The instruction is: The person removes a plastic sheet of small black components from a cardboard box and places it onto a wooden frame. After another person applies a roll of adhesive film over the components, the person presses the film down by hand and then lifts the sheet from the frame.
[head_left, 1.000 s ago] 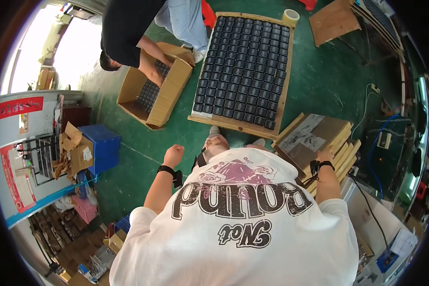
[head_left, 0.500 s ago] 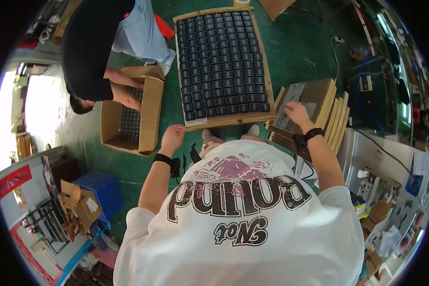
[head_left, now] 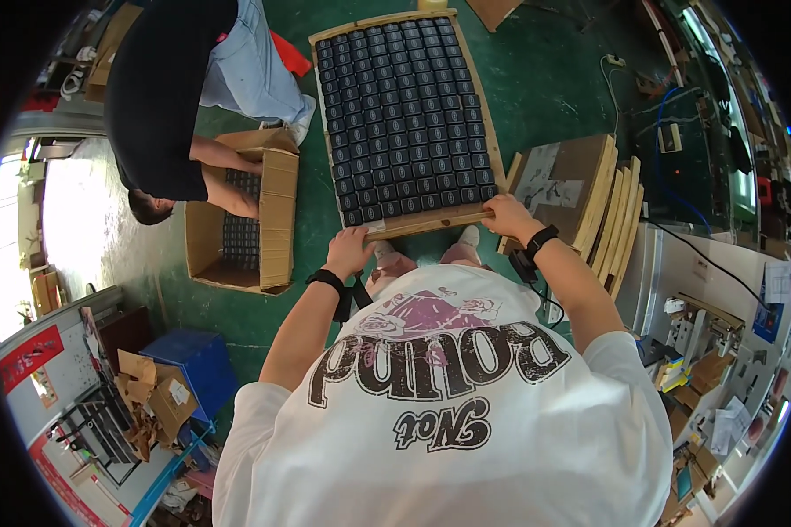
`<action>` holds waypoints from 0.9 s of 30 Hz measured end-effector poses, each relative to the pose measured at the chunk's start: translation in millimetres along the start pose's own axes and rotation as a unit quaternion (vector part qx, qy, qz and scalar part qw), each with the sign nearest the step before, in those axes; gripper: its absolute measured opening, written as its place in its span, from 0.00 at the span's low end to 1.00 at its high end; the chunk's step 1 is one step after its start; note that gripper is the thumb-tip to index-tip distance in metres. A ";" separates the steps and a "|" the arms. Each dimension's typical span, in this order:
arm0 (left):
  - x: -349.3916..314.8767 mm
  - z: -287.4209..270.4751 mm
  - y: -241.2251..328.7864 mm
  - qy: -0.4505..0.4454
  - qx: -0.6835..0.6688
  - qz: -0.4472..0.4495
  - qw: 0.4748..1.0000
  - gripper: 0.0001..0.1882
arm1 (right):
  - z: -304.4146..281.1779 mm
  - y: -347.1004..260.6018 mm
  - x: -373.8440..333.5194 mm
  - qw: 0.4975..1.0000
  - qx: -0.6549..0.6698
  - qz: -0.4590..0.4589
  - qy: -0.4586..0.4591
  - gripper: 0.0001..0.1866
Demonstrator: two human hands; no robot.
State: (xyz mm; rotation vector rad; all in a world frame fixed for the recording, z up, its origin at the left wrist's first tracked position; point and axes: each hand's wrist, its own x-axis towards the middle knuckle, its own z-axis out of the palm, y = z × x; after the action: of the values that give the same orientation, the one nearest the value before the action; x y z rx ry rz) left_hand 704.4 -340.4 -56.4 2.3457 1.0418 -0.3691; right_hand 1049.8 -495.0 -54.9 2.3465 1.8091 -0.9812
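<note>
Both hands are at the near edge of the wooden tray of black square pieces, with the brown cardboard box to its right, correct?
Wrong side: the head view shows the brown cardboard box left of the wooden tray; left hand and right hand are as stated.

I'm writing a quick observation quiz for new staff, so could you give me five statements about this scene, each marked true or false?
1. The left hand and the right hand are at the near corners of the wooden-framed tray. True.

2. The co-worker's hands rest on the tray. False: they reach into the cardboard box.

3. Dark square pieces sit in rows on the tray. True.

4. The blue bin stands to the right of the tray. False: it is to the left.

5. A stack of wooden-edged boards lies to the right of the tray. True.
</note>
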 end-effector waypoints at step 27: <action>-13.5 10.3 -8.8 0.032 -0.033 -0.038 0.998 0.25 | 6.9 -13.8 12.7 0.994 0.038 -0.103 -0.024 0.22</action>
State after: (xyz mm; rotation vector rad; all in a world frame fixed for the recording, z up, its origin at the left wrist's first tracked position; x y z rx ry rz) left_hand 688.6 -349.6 -61.9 2.2777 1.1579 -0.2860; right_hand 1036.2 -482.1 -61.8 2.1897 2.0625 -1.1372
